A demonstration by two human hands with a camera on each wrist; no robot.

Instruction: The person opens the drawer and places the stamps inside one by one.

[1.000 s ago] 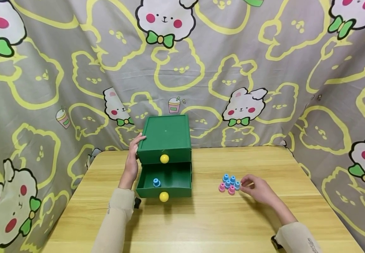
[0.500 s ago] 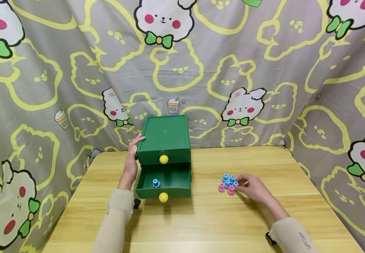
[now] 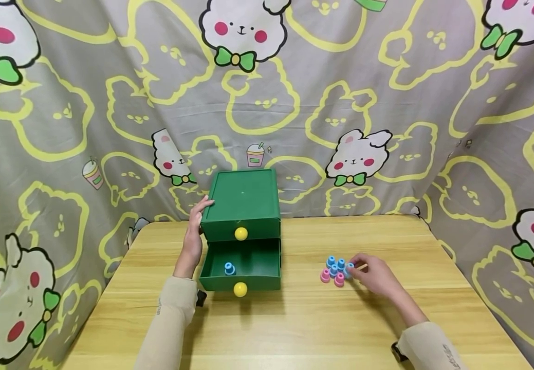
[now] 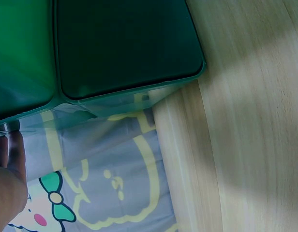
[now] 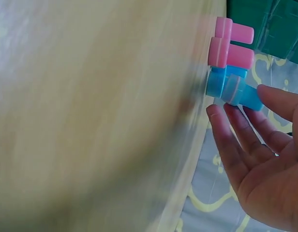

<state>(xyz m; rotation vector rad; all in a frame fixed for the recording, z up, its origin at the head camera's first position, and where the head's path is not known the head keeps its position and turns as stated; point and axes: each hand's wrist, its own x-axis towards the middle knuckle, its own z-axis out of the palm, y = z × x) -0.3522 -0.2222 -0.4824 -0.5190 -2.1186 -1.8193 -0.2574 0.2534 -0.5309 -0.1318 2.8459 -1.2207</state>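
— our right hand (image 3: pixel 374 276) pinches a blue peg (image 3: pixel 349 270) at the edge of the peg cluster (image 3: pixel 334 269) on the counter (image 3: pixel 304 318).
— and our left hand (image 3: pixel 194 237) lies flat, fingers straight, against the green drawer box (image 3: pixel 242 205); its lower drawer (image 3: pixel 241 267) is open, one blue peg (image 3: pixel 229 267) inside.

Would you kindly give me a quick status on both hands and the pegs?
Left hand flat against green drawer box side. Right hand fingers closing on a blue peg in the cluster, not lifted. One blue peg in open lower drawer. Nothing in the way.
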